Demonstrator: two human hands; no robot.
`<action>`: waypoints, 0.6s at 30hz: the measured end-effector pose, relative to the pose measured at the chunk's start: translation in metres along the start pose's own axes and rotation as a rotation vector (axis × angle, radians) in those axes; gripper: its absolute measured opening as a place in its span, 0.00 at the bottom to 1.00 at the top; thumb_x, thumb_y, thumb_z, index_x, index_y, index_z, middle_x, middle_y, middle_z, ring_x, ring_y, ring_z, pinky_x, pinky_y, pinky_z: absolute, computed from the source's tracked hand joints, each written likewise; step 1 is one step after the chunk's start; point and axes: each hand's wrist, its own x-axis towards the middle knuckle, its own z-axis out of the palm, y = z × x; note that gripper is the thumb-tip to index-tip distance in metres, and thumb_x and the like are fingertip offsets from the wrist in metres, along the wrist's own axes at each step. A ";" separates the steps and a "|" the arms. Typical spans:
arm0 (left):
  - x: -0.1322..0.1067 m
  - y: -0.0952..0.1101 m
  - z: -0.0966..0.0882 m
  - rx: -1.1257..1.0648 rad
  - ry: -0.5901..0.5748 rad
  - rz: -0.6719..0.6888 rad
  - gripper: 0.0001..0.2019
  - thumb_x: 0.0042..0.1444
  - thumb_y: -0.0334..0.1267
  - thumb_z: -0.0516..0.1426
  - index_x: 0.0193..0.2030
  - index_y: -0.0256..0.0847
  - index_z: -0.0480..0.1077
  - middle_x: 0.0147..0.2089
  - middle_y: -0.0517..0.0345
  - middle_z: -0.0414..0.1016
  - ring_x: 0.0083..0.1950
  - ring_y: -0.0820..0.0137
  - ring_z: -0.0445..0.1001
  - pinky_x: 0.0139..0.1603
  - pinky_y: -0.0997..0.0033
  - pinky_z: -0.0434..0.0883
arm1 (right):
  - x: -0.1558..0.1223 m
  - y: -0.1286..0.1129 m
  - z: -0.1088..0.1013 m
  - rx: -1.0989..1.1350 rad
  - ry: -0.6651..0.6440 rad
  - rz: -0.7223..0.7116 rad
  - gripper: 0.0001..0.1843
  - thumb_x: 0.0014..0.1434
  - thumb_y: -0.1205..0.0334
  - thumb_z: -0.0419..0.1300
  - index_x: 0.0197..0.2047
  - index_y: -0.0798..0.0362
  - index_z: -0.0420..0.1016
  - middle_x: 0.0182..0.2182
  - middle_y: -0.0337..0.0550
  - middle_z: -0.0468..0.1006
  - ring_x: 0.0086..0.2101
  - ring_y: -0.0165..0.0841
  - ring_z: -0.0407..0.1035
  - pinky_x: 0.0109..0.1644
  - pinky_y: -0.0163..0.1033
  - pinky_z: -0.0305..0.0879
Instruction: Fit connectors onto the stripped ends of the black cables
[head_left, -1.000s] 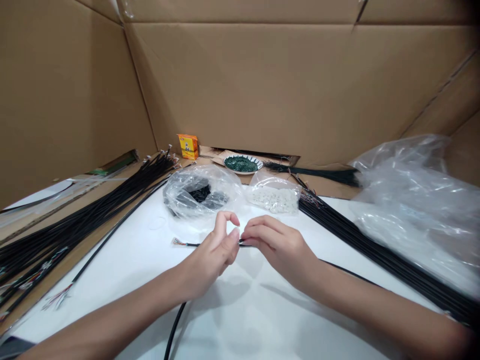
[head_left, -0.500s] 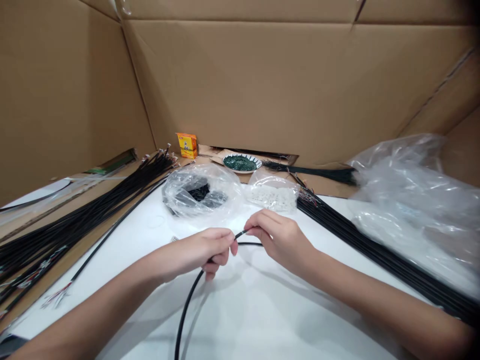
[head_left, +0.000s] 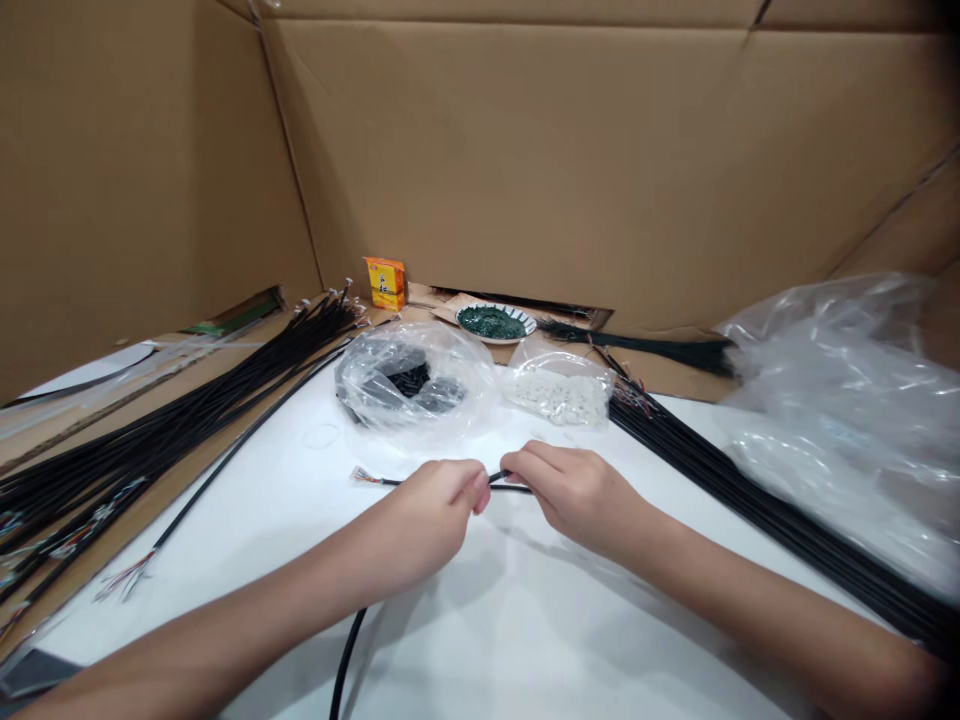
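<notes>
My left hand and my right hand meet over the middle of the white table top, both pinched on one thin black cable. The cable runs from under my left hand down to the bottom edge. Its other end, with bare coloured wires, lies on the table just left of my left hand. A short black stretch shows between my two hands.
A bundle of black cables lies at the left, another bundle at the right beside a large clear plastic bag. Behind my hands sit a bag of black parts, a bag of white parts, a green-filled dish and a small orange box. Cardboard walls enclose the table.
My hands lifted and bent the cable between them, then brought it back down flat. The wired end shows again left of my left hand. The view shifted slightly.
</notes>
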 end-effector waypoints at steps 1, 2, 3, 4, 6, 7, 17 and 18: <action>0.000 0.001 0.001 0.015 0.003 0.002 0.12 0.61 0.40 0.44 0.29 0.39 0.57 0.28 0.64 0.62 0.31 0.75 0.57 0.30 0.74 0.55 | -0.001 0.000 0.001 -0.004 -0.004 0.000 0.14 0.57 0.78 0.47 0.38 0.57 0.70 0.26 0.40 0.69 0.24 0.28 0.61 0.27 0.32 0.56; -0.001 0.001 0.002 0.030 0.007 0.003 0.11 0.61 0.40 0.44 0.29 0.40 0.57 0.28 0.63 0.62 0.31 0.74 0.57 0.30 0.74 0.55 | -0.002 0.000 0.001 -0.008 -0.007 0.001 0.14 0.56 0.79 0.48 0.38 0.56 0.70 0.27 0.39 0.70 0.25 0.28 0.62 0.27 0.33 0.56; -0.001 0.002 0.003 0.044 0.012 0.005 0.11 0.61 0.39 0.44 0.29 0.40 0.58 0.28 0.63 0.62 0.30 0.74 0.58 0.30 0.74 0.55 | -0.002 -0.001 0.001 -0.007 -0.009 0.000 0.14 0.56 0.79 0.48 0.39 0.56 0.70 0.28 0.39 0.70 0.25 0.28 0.62 0.27 0.33 0.56; -0.002 0.002 0.004 0.060 0.020 0.010 0.11 0.61 0.38 0.43 0.29 0.40 0.58 0.28 0.63 0.63 0.30 0.74 0.58 0.30 0.73 0.55 | -0.002 -0.001 0.002 -0.001 -0.010 -0.002 0.13 0.56 0.79 0.49 0.39 0.56 0.69 0.28 0.39 0.71 0.26 0.28 0.63 0.27 0.32 0.56; -0.002 0.003 0.006 0.096 0.040 0.023 0.10 0.61 0.37 0.43 0.30 0.40 0.59 0.28 0.63 0.63 0.31 0.74 0.60 0.31 0.73 0.55 | -0.002 -0.003 0.001 0.015 -0.014 -0.007 0.14 0.56 0.79 0.49 0.40 0.56 0.69 0.30 0.39 0.72 0.27 0.28 0.65 0.28 0.32 0.56; -0.002 0.003 0.007 0.108 0.044 0.024 0.10 0.61 0.36 0.43 0.30 0.40 0.59 0.28 0.62 0.64 0.31 0.74 0.60 0.31 0.73 0.55 | -0.001 -0.005 0.000 0.012 -0.018 -0.011 0.15 0.56 0.79 0.48 0.40 0.56 0.69 0.30 0.39 0.73 0.27 0.28 0.66 0.27 0.32 0.56; 0.000 0.004 0.005 -0.092 0.003 -0.028 0.20 0.63 0.53 0.39 0.35 0.41 0.60 0.28 0.63 0.58 0.30 0.74 0.56 0.32 0.74 0.56 | 0.002 -0.016 -0.017 0.002 -0.178 0.121 0.22 0.55 0.79 0.48 0.47 0.48 0.71 0.30 0.37 0.70 0.24 0.27 0.63 0.26 0.31 0.56; -0.001 0.007 0.004 -0.120 0.004 -0.048 0.21 0.63 0.56 0.38 0.36 0.41 0.59 0.27 0.63 0.57 0.29 0.75 0.55 0.31 0.74 0.56 | 0.002 -0.017 -0.018 0.008 -0.163 0.115 0.22 0.56 0.79 0.48 0.48 0.50 0.71 0.30 0.38 0.71 0.24 0.26 0.63 0.27 0.31 0.57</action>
